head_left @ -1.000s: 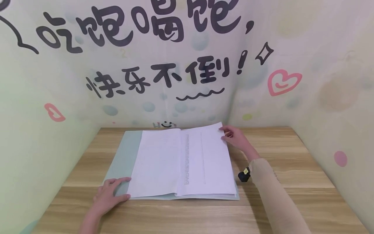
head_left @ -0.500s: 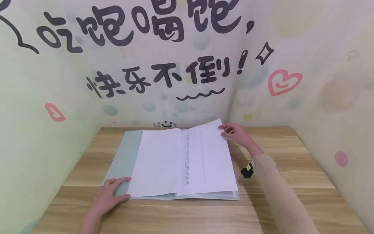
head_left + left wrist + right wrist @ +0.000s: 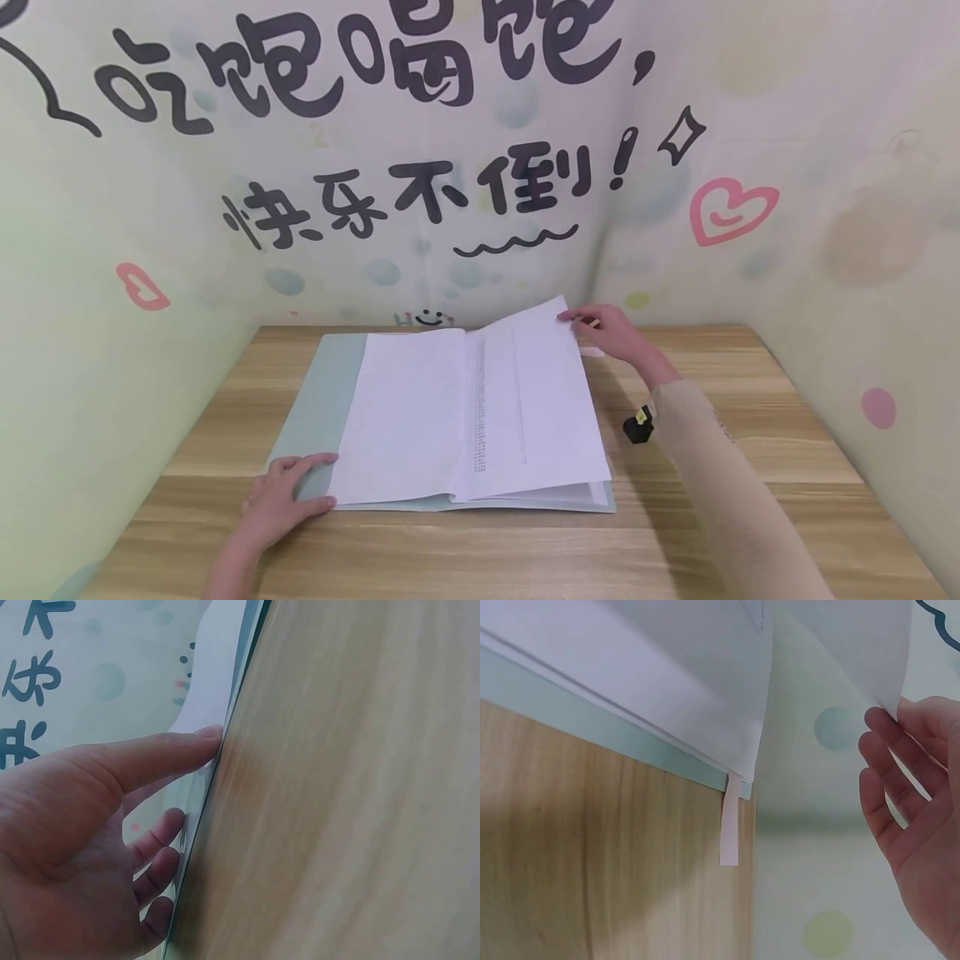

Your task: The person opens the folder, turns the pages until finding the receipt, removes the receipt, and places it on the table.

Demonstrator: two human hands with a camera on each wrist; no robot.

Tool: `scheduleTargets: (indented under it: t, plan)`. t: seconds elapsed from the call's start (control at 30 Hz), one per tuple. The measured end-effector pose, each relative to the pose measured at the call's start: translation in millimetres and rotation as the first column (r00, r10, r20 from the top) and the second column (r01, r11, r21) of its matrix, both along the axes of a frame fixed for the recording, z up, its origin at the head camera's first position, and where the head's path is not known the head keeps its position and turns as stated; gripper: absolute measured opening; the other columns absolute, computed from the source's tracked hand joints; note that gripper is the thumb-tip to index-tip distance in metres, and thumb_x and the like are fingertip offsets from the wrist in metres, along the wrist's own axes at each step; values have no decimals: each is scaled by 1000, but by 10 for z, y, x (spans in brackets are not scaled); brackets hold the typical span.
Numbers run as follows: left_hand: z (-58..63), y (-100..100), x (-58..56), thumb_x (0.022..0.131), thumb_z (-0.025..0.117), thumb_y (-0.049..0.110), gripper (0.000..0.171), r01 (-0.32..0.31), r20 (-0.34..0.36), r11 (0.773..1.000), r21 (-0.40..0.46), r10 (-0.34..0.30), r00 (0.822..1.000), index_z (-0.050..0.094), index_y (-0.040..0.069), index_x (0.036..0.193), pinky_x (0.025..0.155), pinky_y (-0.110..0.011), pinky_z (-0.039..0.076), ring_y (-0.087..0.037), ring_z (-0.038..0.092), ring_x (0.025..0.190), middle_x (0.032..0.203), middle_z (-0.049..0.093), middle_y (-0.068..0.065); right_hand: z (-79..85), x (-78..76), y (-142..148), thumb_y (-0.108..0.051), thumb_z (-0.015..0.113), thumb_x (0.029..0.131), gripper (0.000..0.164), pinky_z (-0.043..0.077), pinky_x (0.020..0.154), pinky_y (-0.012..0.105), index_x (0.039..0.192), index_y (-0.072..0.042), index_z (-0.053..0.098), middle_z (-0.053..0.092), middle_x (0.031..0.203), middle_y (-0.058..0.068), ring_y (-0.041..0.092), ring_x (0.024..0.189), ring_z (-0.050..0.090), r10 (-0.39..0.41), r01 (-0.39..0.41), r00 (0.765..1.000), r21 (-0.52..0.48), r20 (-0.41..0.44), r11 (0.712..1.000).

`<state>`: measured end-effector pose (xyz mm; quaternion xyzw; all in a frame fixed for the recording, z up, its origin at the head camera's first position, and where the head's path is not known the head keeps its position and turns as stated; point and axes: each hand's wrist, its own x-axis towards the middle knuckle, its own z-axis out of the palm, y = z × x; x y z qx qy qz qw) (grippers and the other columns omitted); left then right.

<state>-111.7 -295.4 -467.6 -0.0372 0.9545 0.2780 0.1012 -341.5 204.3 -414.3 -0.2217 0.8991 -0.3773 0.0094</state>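
Lifted slightly higher since the earlier frame, a printed page (image 3: 551, 417) is raised at its outer edge above the open folder (image 3: 322, 392). Tabletop (image 3: 480, 554) is left on the folder's near side and at both flanks. Its near left corner is touched by the left hand (image 3: 273, 500), thumb and fingers spread. Its right flank is crossed by a sleeve (image 3: 705, 467), beside a black object (image 3: 638, 424). Beyond, the page is pinched by the right hand (image 3: 611, 333); a pink strip (image 3: 730, 832) is seen projecting from the folder's far right corner. The folder's far edge is backed closely by a lettered wall (image 3: 337, 275).
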Motion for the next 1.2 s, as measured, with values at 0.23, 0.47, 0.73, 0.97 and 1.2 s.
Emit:
scheduleTargets:
  t: [0.23, 0.47, 0.73, 0.97, 1.2]
  plan:
    - [1, 0, 6, 83, 75, 45, 66, 1, -1, 1000, -2, -1, 1000, 51, 25, 142, 85, -64, 35, -60, 34, 122, 146, 30, -30, 126, -40, -89, -7, 52, 99, 29, 51, 84, 38, 120, -12, 70, 69, 123, 11, 27, 101, 64, 15, -15, 999, 4, -46, 1000]
    - [5, -4, 6, 84, 74, 45, 66, 1, -6, 1000, 6, -1, 1000, 51, 24, 142, 86, -67, 35, -60, 33, 123, 146, 30, -31, 243, -84, -210, -3, 55, 97, 24, 53, 85, 38, 115, -10, 69, 70, 116, 11, 26, 97, 66, 17, -17, 997, 4, -80, 1000]
    - [3, -3, 16, 83, 75, 44, 66, -3, -12, 1000, 2, 3, 1000, 51, 24, 141, 86, -66, 35, -61, 35, 123, 145, 32, -31, 380, -123, -404, -4, 55, 99, 14, 50, 90, 40, 109, -7, 64, 66, 112, 11, 25, 100, 60, 66, -69, 992, -30, -105, 997]
    - [0, -1, 25, 83, 75, 45, 65, 1, -26, 1000, -1, -1, 1000, 53, 24, 140, 85, -65, 37, -60, 37, 122, 144, 34, -31, 522, -158, -621, -3, 56, 98, 14, 51, 88, 39, 108, -7, 65, 67, 110, 11, 24, 98, 61, 79, -87, 982, -40, -170, 995]
    - [5, -3, 25, 83, 75, 44, 64, -3, -30, 1000, 7, 3, 1000, 53, 25, 140, 86, -64, 36, -60, 36, 123, 144, 34, -29, 624, -184, -842, -5, 58, 97, 13, 52, 84, 35, 106, -8, 67, 69, 105, 9, 21, 93, 61, 81, -96, 973, -57, -215, 994]
